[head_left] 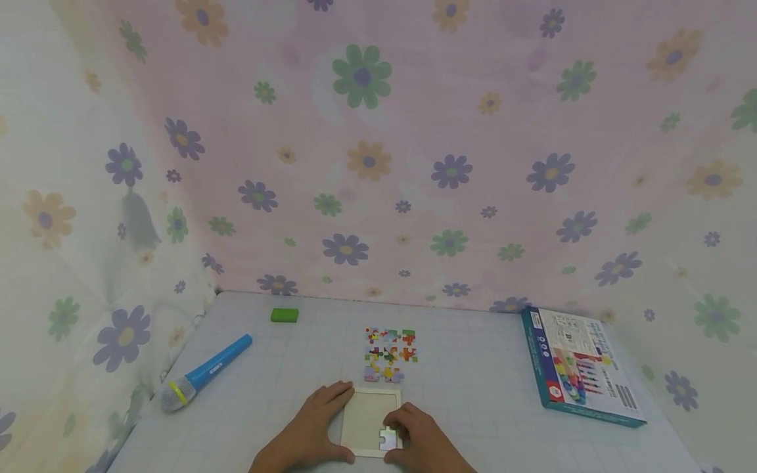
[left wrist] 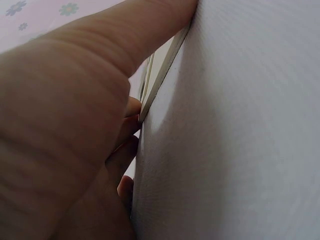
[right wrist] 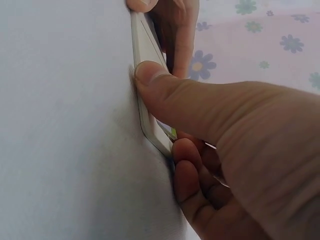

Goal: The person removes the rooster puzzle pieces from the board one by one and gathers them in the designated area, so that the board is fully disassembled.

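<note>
A square puzzle tray [head_left: 362, 420] with a pale raised rim lies on the table in front of me. My left hand [head_left: 316, 424] holds its left side, fingers at the far corner and thumb by the near corner. In the left wrist view, the thumb stretches along the tray's edge [left wrist: 162, 75]. One light lilac puzzle piece [head_left: 388, 439] sits in the tray's near right corner. My right hand [head_left: 421, 437] has curled fingers at that piece. Its thumb [right wrist: 155, 80] presses by the near rim in the right wrist view, and its index fingertip is partly hidden.
Beyond the tray, several colourful puzzle pieces [head_left: 390, 355] lie in loose rows. A blue toy microphone [head_left: 207, 373] and a green block [head_left: 284, 315] are on the left. At the right lies a flat printed box [head_left: 582, 368]. Flowered cloth [head_left: 378, 164] hangs behind the table.
</note>
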